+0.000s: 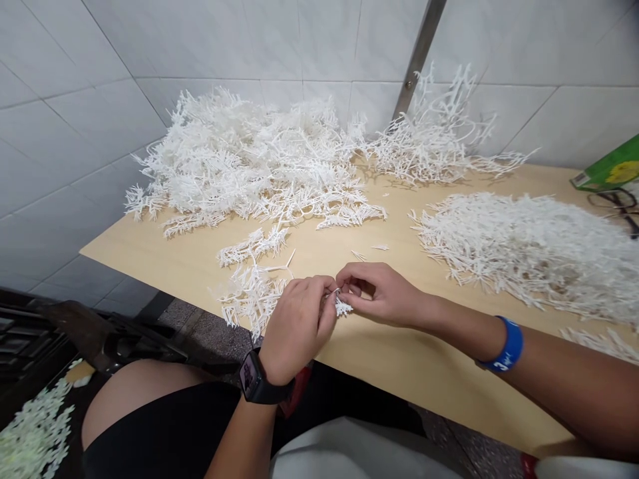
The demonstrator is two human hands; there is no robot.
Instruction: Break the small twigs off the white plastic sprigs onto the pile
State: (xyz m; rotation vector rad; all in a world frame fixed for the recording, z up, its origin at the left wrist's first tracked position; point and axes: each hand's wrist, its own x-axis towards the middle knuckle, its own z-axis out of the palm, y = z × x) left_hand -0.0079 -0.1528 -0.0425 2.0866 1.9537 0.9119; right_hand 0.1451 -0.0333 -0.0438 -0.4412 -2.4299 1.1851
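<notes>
My left hand [299, 326], with a black watch on its wrist, is closed on a white plastic sprig [343, 307] near the table's front edge. My right hand [382, 293], a blue band on its wrist, pinches the same sprig from the right, and the fingertips of both hands almost meet. The fingers hide most of the sprig; only its small branching tips show. Left of my left hand lies a white branched plastic piece [257, 293], partly overhanging the table edge. A few loose white bits [379, 247] rest just beyond my right hand.
A large heap of white plastic branches [254, 159] covers the back left of the table [150, 249]. Bare-looking stems [424, 146] lean by the wall. Small sprigs [539, 246] form a pile at right, near a green packet [609, 166] and dark-handled scissors [616, 199].
</notes>
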